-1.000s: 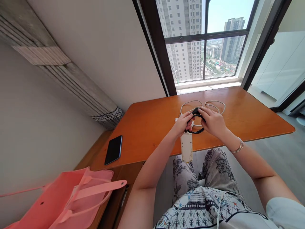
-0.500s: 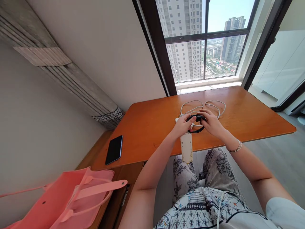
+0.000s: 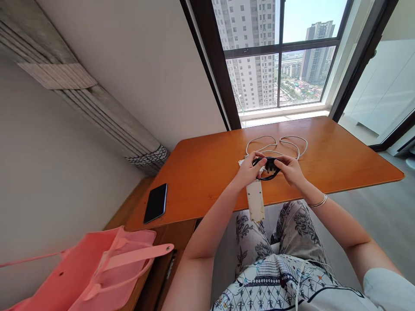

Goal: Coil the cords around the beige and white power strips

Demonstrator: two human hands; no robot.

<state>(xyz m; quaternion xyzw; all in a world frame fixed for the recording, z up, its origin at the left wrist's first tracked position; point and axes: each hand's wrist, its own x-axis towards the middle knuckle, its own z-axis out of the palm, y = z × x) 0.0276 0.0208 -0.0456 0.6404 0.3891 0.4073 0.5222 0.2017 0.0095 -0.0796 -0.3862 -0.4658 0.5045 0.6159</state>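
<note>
A coiled black power cord [image 3: 269, 177] with a dark plug is held between my two hands above the table's front part. My left hand [image 3: 249, 172] closes on the coil's left side, thumb on top. On the right side, my right hand [image 3: 289, 168] pinches the coil near the plug, whose prongs show. Below my left hand a whitish power strip [image 3: 256, 201] juts past the table edge over my lap; its upper end is hidden by the hand and cord. A white cable [image 3: 306, 149] lies in loops on the table behind my hands.
The orange-brown wooden table [image 3: 201, 172] spans the space before me. A black phone [image 3: 155, 203] lies at its left end. At lower left stands an open pink bag [image 3: 97, 263]. A window [image 3: 280, 56] is behind the table, with a gathered curtain [image 3: 106, 112] at left.
My right hand has shifted slightly right and down, its fingers now pinching the coil's edge. The plug has turned so its prongs show. The power strip's lower end has swung slightly right.
</note>
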